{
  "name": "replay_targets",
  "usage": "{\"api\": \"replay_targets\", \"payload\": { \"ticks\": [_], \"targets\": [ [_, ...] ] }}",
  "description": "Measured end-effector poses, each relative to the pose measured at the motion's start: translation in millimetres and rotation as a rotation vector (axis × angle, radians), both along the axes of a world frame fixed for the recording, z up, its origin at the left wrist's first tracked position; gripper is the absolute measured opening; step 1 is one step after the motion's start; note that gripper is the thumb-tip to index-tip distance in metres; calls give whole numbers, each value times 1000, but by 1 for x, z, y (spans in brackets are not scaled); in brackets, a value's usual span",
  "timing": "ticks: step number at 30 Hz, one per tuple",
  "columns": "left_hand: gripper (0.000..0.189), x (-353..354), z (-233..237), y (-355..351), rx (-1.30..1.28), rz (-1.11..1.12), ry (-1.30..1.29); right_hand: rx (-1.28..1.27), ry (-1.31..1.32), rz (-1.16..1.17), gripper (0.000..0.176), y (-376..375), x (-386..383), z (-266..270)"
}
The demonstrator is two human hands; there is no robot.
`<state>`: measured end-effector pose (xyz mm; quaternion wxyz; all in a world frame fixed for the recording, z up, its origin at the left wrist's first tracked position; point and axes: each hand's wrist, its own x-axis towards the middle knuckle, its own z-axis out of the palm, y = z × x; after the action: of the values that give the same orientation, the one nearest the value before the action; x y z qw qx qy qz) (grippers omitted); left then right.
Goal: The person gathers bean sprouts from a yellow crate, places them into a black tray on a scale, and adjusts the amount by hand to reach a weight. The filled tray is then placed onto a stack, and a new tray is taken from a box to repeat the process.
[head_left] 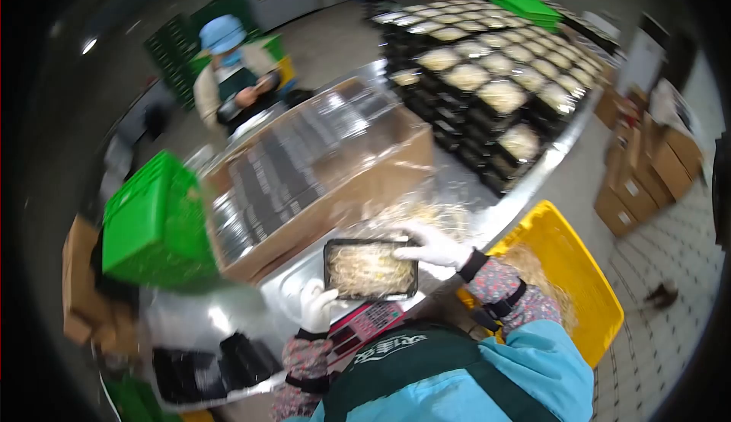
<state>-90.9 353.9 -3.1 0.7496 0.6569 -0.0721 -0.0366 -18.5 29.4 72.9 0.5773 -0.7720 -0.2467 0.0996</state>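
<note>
A black tray of bean sprouts (369,270) sits in front of me, at the near side of a metal table. My left hand (316,308), in a white glove, grips its near left corner with the thumb over the rim. At the far right corner my right hand (430,248), also gloved in white, has its thumb on the tray and its fingers past the far edge; some fingertips are blurred. Just below the tray lies a pink-red scale (369,323) with a keypad, partly covered. Loose sprouts (434,212) are heaped beyond my right hand.
A cardboard box (327,205) of wrapped black trays stands ahead, beside a green crate (156,220). Stacked filled trays (502,94) occupy the back right. A yellow tub (582,292) is at my right, black trays (213,369) at near left. A co-worker (232,79) is across the table.
</note>
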Motion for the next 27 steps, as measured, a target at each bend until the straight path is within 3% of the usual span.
{"api": "replay_targets", "payload": {
  "ticks": [1, 3, 4, 6, 8, 9, 11, 13, 15, 17, 18, 21, 23, 25, 26, 27],
  "targets": [
    [17, 6, 5, -17, -388, -60, 254, -257, -53, 4, 43, -13, -2, 7],
    [25, 19, 20, -45, -333, -122, 259, -46, 197, -71, 34, -41, -5, 0],
    [41, 23, 29, -58, -318, -142, 220, 70, 268, -125, 30, -56, -6, -1],
    [52, 30, 43, -73, -358, -145, 179, 267, 256, -336, 28, -97, -4, -6],
    [50, 39, 38, -68, -284, -87, 151, 371, 76, -778, 26, -140, 4, -7],
    [44, 42, 38, -64, -246, -33, 147, 590, 9, -905, 25, -163, 13, -13],
    [39, 43, 31, -55, -182, 75, 154, 649, -309, -1182, 22, -221, 47, -29],
    [36, 42, 24, -48, -117, 143, 142, 769, -407, -1378, 22, -258, 80, -22],
    [36, 41, 22, -40, -32, 228, 156, 550, -354, -1551, 25, -315, 128, -63],
    [37, 41, 18, -30, 76, 343, 142, 460, 31, -1627, 33, -323, 140, -63],
    [39, 42, 0, -9, 185, 439, 131, 500, -61, -1571, 39, -336, 153, -84],
    [47, 40, -67, 80, 629, 770, -34, 607, 57, -1569, 45, -318, 147, -62],
    [58, 16, -85, 128, 1139, 921, -12, 755, 119, -1543, 51, -312, 132, -60],
    [68, 10, -117, 164, 1438, 922, 278, 948, 126, -1372, 42, -307, 113, -70],
    [73, 10, -121, 164, 1559, 858, 437, 999, 135, -1344, 26, -303, 106, -76],
    [75, 18, -97, 124, 1603, 781, 490, 960, 136, -1374, 25, -294, 100, -82]
  ]
}}
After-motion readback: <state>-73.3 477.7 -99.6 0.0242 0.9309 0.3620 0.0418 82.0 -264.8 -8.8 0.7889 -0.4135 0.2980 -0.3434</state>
